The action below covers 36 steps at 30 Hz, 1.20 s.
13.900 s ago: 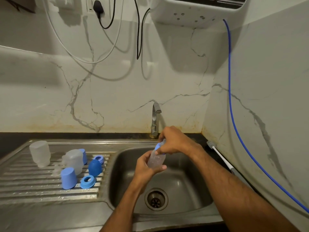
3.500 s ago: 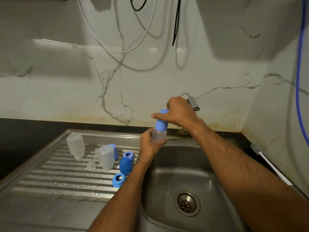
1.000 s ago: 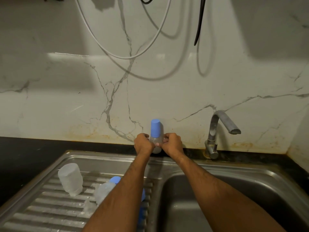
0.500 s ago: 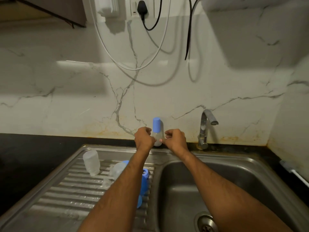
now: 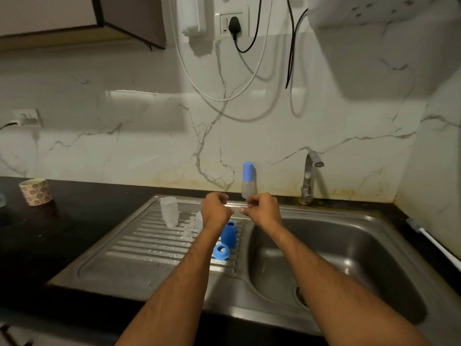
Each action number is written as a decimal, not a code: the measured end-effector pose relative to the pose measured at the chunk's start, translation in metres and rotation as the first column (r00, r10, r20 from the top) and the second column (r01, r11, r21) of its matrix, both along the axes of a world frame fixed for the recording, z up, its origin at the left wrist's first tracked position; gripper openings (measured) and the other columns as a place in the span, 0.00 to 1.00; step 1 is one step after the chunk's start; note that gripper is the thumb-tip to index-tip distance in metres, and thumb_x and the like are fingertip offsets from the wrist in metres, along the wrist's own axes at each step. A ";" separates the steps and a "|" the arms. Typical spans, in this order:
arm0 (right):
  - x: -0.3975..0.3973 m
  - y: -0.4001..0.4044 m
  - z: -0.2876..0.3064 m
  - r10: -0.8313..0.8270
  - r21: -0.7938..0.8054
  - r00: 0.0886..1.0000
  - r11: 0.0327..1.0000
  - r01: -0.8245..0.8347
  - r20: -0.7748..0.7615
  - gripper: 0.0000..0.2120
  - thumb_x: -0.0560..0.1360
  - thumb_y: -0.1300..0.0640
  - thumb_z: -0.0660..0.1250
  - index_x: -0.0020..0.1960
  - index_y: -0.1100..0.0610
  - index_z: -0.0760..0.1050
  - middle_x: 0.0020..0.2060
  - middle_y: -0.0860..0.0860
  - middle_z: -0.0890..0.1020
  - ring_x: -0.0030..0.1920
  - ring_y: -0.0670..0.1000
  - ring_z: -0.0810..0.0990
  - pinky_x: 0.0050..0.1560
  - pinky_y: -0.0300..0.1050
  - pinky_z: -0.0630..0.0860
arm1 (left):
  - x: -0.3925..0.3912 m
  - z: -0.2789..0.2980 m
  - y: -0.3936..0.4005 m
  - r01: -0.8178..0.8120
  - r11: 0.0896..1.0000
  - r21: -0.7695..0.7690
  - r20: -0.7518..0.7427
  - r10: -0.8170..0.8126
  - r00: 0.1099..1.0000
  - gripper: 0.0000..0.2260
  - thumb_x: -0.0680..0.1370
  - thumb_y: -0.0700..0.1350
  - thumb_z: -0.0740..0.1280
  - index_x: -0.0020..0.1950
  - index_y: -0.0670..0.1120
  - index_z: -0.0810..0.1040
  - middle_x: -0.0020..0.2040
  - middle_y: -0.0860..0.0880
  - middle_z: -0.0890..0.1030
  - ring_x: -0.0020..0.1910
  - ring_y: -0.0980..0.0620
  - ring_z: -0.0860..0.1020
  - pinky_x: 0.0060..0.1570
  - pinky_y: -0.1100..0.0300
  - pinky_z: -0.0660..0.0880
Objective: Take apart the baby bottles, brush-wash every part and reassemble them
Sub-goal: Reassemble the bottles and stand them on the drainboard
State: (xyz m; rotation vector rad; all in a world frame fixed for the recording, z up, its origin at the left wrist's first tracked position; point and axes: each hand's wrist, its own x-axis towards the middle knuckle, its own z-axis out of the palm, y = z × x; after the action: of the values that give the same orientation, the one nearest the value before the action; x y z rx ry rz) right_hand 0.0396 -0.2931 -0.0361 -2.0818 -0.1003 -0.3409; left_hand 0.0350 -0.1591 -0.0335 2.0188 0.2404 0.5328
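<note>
Bottle [image 5: 248,182], assembled, blue cap on, upright at the far rim of the sink [image 5: 369,216] against the wall; likely parked there as finished, clear of unwashed or drying parts. Left hand [image 5: 216,212]: fingers curled, holding nothing, just left of the bottle. Right hand [image 5: 263,211]: fingers curled, fingertips just below the bottle's base; whether they touch it, cannot tell. Drainboard [image 5: 139,248], left: clear bottle body [image 5: 169,212] upside down, probably to drain; blue cap [image 5: 228,233] and blue ring [image 5: 220,251] near it, seemingly awaiting reassembly. Tap [image 5: 309,176], far right.
</note>
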 end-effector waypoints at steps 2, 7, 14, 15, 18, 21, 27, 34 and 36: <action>-0.013 0.004 -0.007 0.011 -0.011 1.000 1.000 -0.011 -0.006 0.13 0.72 0.58 0.79 0.53 0.55 0.80 0.45 0.48 0.83 0.49 0.47 0.81 0.56 0.42 0.79 | -0.014 -0.007 0.005 -0.010 1.000 0.004 -0.024 0.011 1.000 0.17 0.71 0.34 0.77 0.57 0.45 0.80 0.52 0.50 0.82 0.52 0.51 0.81 0.56 0.54 0.81; -0.044 0.015 -0.020 0.067 -0.086 0.998 0.994 -0.067 0.001 0.09 0.73 0.59 0.78 0.51 0.57 0.81 0.42 0.48 0.82 0.44 0.43 0.80 0.45 0.33 0.76 | -0.047 -0.026 0.015 -0.048 0.999 0.015 -0.031 0.048 0.998 0.13 0.73 0.34 0.75 0.55 0.45 0.81 0.52 0.48 0.83 0.53 0.51 0.81 0.58 0.53 0.80; -0.076 0.030 -0.049 0.029 -0.274 0.997 0.961 -0.047 -0.067 0.13 0.68 0.52 0.82 0.46 0.57 0.83 0.41 0.50 0.83 0.43 0.46 0.81 0.42 0.36 0.74 | -0.084 -0.066 0.029 -0.064 0.992 0.106 -0.076 0.073 0.994 0.13 0.70 0.33 0.77 0.53 0.42 0.84 0.52 0.45 0.84 0.51 0.48 0.82 0.53 0.56 0.80; -0.081 0.032 -0.054 0.024 -0.275 0.997 0.960 -0.043 -0.071 0.14 0.68 0.52 0.82 0.46 0.57 0.82 0.41 0.49 0.83 0.42 0.45 0.81 0.40 0.34 0.73 | -0.089 -0.070 0.032 -0.066 0.991 0.119 -0.085 0.077 0.993 0.13 0.70 0.34 0.76 0.54 0.42 0.83 0.52 0.45 0.84 0.52 0.48 0.82 0.52 0.57 0.79; -0.090 0.041 -0.066 0.015 -0.273 0.997 0.961 -0.035 -0.074 0.16 0.69 0.52 0.82 0.50 0.57 0.81 0.44 0.48 0.82 0.44 0.44 0.80 0.37 0.30 0.69 | -0.098 -0.083 0.039 -0.051 0.984 0.171 -0.110 0.070 0.991 0.11 0.74 0.36 0.73 0.55 0.43 0.82 0.52 0.45 0.83 0.50 0.49 0.80 0.47 0.60 0.72; -0.095 0.049 -0.073 0.023 -0.310 0.997 0.950 -0.043 -0.067 0.15 0.69 0.52 0.81 0.50 0.57 0.81 0.45 0.49 0.83 0.44 0.44 0.80 0.35 0.30 0.68 | -0.103 -0.089 0.039 -0.017 0.983 0.184 -0.132 0.042 0.990 0.11 0.76 0.38 0.72 0.58 0.43 0.81 0.52 0.48 0.81 0.50 0.51 0.77 0.49 0.60 0.72; -0.093 0.061 -0.079 0.034 -0.310 0.994 0.949 -0.064 -0.100 0.12 0.72 0.55 0.79 0.51 0.57 0.79 0.44 0.48 0.81 0.43 0.44 0.81 0.34 0.30 0.70 | -0.097 -0.095 0.041 0.056 0.991 0.122 -0.116 -0.042 0.992 0.06 0.76 0.39 0.73 0.50 0.49 0.81 0.46 0.52 0.81 0.46 0.55 0.79 0.43 0.66 0.71; -0.088 0.066 -0.085 -0.006 -0.322 0.997 0.947 -0.020 -0.078 0.13 0.73 0.54 0.77 0.52 0.56 0.77 0.44 0.48 0.79 0.42 0.45 0.79 0.32 0.31 0.67 | -0.090 -0.098 0.046 0.053 0.998 0.023 -0.112 -0.050 0.992 0.09 0.73 0.35 0.72 0.44 0.49 0.80 0.42 0.53 0.83 0.44 0.55 0.82 0.45 0.65 0.77; -0.089 0.067 -0.084 0.005 -0.321 0.998 0.947 -0.027 -0.068 0.14 0.73 0.54 0.77 0.53 0.56 0.76 0.43 0.48 0.79 0.42 0.45 0.79 0.31 0.31 0.66 | -0.088 -0.098 0.049 0.050 0.999 0.004 -0.114 -0.049 0.992 0.09 0.73 0.34 0.71 0.43 0.49 0.81 0.40 0.53 0.83 0.43 0.55 0.83 0.48 0.61 0.80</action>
State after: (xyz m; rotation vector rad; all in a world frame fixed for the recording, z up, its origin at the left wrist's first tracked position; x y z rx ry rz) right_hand -0.0492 -0.2257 -0.1204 -2.4129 -0.1411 -0.2575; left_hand -0.0527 -0.1098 -0.1318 2.0589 0.2571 0.3888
